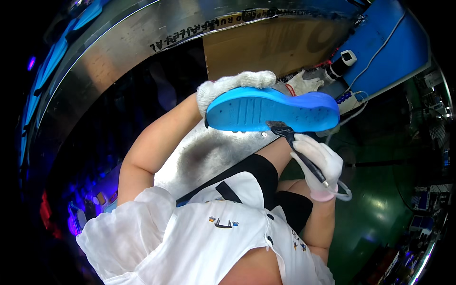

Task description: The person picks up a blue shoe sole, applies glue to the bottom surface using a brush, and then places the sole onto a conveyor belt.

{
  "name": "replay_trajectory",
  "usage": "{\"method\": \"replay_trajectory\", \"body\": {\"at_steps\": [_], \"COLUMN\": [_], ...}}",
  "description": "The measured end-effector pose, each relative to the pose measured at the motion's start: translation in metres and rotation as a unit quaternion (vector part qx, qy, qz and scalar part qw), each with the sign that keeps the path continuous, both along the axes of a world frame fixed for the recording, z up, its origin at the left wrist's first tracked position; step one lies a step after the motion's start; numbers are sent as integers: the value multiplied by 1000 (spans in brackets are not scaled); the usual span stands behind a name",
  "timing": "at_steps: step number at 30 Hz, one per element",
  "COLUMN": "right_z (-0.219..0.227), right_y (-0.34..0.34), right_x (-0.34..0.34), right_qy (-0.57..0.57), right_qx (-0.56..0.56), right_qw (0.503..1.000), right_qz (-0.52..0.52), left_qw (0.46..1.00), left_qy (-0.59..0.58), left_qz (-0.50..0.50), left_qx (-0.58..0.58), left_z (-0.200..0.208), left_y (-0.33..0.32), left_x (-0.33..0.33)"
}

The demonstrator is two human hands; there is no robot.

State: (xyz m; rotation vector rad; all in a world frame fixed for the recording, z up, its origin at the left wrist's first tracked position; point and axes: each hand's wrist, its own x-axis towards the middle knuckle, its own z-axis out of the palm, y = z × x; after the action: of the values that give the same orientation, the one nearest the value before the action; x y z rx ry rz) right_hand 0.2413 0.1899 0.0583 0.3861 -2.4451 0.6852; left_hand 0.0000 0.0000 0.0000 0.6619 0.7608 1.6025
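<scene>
In my left hand [228, 87], which wears a white knitted glove, is a blue shoe sole [266, 109]. The fingers lie along its far edge, and the palm wraps its left end. The sole's ribbed, dotted face is turned toward me. My right hand [324, 159], in a thinner white glove, closes around a dark-handled brush [283, 130]. Its flat black tip touches the sole's near edge around the middle. A pale hose [345, 194] curves from the handle's rear end past my wrist.
Below the sole is a bare metal plate [213, 152]. Beyond it stand a cardboard sheet [266, 52] and a curved metal band [123, 42]. At the far right are a crumpled white glove [305, 85], a black-and-white cylinder [340, 65] and a blue panel [392, 40] with a cable.
</scene>
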Motion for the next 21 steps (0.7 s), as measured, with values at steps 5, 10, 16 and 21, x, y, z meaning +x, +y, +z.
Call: {"method": "replay_trajectory", "body": {"at_steps": [5,10,16,21], "right_z": [13,25,10,4], "right_y": [8,11,24,13], "right_x": [5,1,-10,13], "right_qy": [9,-34,58,93], "right_qx": [41,49,-48,-204], "right_qw": [998,998,997,973], "right_qz": [36,26,9,52], "left_qw": [987,977,988,968], "left_qy": [-32,89,-59,-119], "left_qz": [80,170,123,208], "left_qx": [-138,-87,-78,75], "left_z": [41,20,35,79], "left_y": [-7,-11,-39,-72], "left_x": [2,-2,31,59]}}
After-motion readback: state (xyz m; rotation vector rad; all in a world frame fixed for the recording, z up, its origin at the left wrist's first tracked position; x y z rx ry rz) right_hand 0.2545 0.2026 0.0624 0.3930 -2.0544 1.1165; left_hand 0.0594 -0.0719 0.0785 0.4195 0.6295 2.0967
